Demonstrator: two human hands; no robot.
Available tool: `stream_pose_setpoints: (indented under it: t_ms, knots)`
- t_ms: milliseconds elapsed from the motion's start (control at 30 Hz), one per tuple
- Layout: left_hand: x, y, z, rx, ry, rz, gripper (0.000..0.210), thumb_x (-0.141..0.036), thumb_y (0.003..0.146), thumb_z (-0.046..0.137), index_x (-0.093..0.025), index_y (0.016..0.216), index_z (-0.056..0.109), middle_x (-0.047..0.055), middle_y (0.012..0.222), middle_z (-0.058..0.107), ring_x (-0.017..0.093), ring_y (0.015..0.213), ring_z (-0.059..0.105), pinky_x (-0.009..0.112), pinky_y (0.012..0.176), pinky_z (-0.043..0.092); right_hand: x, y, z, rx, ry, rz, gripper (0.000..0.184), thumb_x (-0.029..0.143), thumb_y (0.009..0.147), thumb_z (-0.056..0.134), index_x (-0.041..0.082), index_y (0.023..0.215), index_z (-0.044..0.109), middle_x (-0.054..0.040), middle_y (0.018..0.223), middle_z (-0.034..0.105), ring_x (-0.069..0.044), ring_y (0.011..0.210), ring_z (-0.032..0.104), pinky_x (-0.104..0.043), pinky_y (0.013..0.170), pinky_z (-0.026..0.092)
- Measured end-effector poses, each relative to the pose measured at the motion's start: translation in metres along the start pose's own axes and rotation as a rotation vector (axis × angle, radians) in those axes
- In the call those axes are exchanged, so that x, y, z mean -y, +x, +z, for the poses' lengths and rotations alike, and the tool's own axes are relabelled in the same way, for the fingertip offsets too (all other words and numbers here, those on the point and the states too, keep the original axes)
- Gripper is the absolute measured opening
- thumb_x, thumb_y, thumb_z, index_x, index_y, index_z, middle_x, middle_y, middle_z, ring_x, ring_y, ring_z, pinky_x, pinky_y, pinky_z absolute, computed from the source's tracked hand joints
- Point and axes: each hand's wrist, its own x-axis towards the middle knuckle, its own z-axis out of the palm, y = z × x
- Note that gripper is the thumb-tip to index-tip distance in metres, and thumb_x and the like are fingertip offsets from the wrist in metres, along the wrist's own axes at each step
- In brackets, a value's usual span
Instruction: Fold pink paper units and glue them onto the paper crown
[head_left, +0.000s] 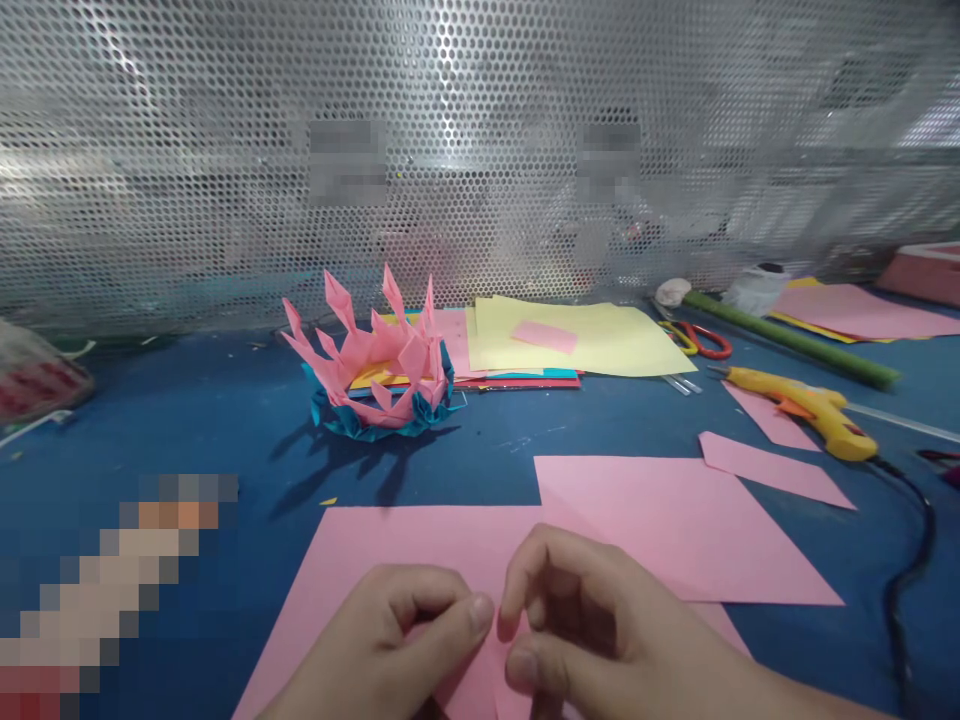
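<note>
My left hand [409, 645] is closed at the lower middle, thumb pressed to the bent forefinger, on a small piece of pink paper [472, 685]. Part of that piece shows below and between my hands, and a crease or edge runs down it. My right hand [600, 625] faces it with curled fingers; its thumb lies at the piece's right side, and the forefinger arches above with a small gap. Its lower fingers are mostly hidden. Beneath both hands lies a large pink sheet [300, 600]. Another pink sheet [675, 520] overlaps it at the right.
A pink and blue folded-paper crown [375, 390] stands behind. Yellow sheets [600, 340] top a paper pile. At right are a yellow glue gun [810, 405] with black cord, pink strips [780, 470], scissors [705, 340] and a green stick [787, 335]. A perforated metal panel [480, 230] closes the back.
</note>
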Motion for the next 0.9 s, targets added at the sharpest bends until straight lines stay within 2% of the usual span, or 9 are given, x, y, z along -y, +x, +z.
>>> stream_pose_setpoints:
  t_ms: [167, 333, 400, 467, 533, 667, 767, 900]
  knots:
    - [-0.005, -0.002, 0.001, 0.001, 0.01, 0.01, 0.046, -0.06, 0.08, 0.06, -0.019, 0.059, 0.054, -0.005, 0.049, 0.047, 0.011, 0.045, 0.048, 0.019, 0.044, 0.039, 0.003, -0.003, 0.001, -0.027, -0.018, -0.07, 0.016, 0.007, 0.072, 0.06, 0.019, 0.079, 0.051, 0.0074, 0.067, 0.051, -0.007, 0.06, 0.048, -0.021, 0.058, 0.037]
    - [-0.009, 0.0, 0.001, 0.056, -0.18, -0.052, 0.046, -0.059, 0.072, 0.071, -0.019, 0.058, 0.054, -0.006, 0.051, 0.05, 0.009, 0.044, 0.045, 0.018, 0.046, 0.038, 0.0, -0.003, 0.0, -0.053, -0.094, -0.173, 0.019, 0.008, 0.075, 0.06, 0.02, 0.087, 0.052, 0.0074, 0.07, 0.05, -0.007, 0.061, 0.046, -0.021, 0.058, 0.035]
    - [-0.009, 0.001, 0.001, 0.014, -0.21, -0.033, 0.048, -0.061, 0.071, 0.072, -0.019, 0.056, 0.053, -0.008, 0.049, 0.044, 0.008, 0.044, 0.037, 0.018, 0.045, 0.034, -0.002, -0.002, -0.001, -0.053, -0.115, -0.169, 0.028, 0.008, 0.074, 0.061, 0.021, 0.097, 0.052, 0.0081, 0.07, 0.05, -0.008, 0.061, 0.048, -0.021, 0.057, 0.036]
    - [-0.008, 0.001, 0.0, -0.062, -0.145, 0.05, 0.049, -0.06, 0.074, 0.068, -0.019, 0.053, 0.051, -0.009, 0.048, 0.035, 0.008, 0.045, 0.028, 0.019, 0.044, 0.029, -0.002, -0.002, -0.001, -0.052, -0.134, -0.136, 0.039, 0.006, 0.071, 0.061, 0.023, 0.105, 0.05, 0.0093, 0.068, 0.05, -0.008, 0.06, 0.048, -0.02, 0.056, 0.037]
    - [-0.007, 0.001, -0.002, -0.111, -0.05, 0.133, 0.049, -0.057, 0.078, 0.063, -0.02, 0.051, 0.047, -0.01, 0.049, 0.03, 0.009, 0.047, 0.023, 0.021, 0.045, 0.027, -0.001, -0.002, -0.001, -0.05, -0.15, -0.133, 0.042, 0.006, 0.072, 0.061, 0.023, 0.108, 0.049, 0.0099, 0.066, 0.05, -0.008, 0.058, 0.049, -0.02, 0.055, 0.037]
    - [-0.009, 0.002, -0.004, -0.127, -0.013, 0.168, 0.04, -0.05, 0.076, 0.064, -0.021, 0.054, 0.046, -0.008, 0.054, 0.034, 0.011, 0.052, 0.031, 0.023, 0.051, 0.03, 0.001, -0.003, -0.005, -0.149, -0.186, -0.287, 0.036, 0.008, 0.079, 0.061, 0.025, 0.108, 0.05, 0.0082, 0.072, 0.054, -0.009, 0.064, 0.055, -0.021, 0.061, 0.043]
    - [-0.012, 0.001, 0.0, -0.059, -0.044, 0.121, 0.03, -0.044, 0.069, 0.069, -0.019, 0.062, 0.054, -0.005, 0.057, 0.047, 0.013, 0.056, 0.041, 0.024, 0.054, 0.034, 0.0, -0.004, -0.01, -0.229, -0.21, -0.395, 0.034, 0.007, 0.082, 0.061, 0.027, 0.108, 0.052, 0.0066, 0.078, 0.059, -0.01, 0.072, 0.057, -0.023, 0.07, 0.046]
    - [-0.014, -0.003, 0.004, 0.011, -0.103, 0.085, 0.022, -0.033, 0.068, 0.074, -0.017, 0.075, 0.06, -0.005, 0.063, 0.056, 0.011, 0.055, 0.046, 0.023, 0.055, 0.037, -0.003, -0.003, -0.013, -0.2, -0.275, -0.425, 0.028, 0.006, 0.083, 0.062, 0.027, 0.101, 0.058, 0.0057, 0.079, 0.064, -0.01, 0.074, 0.06, -0.022, 0.071, 0.047]
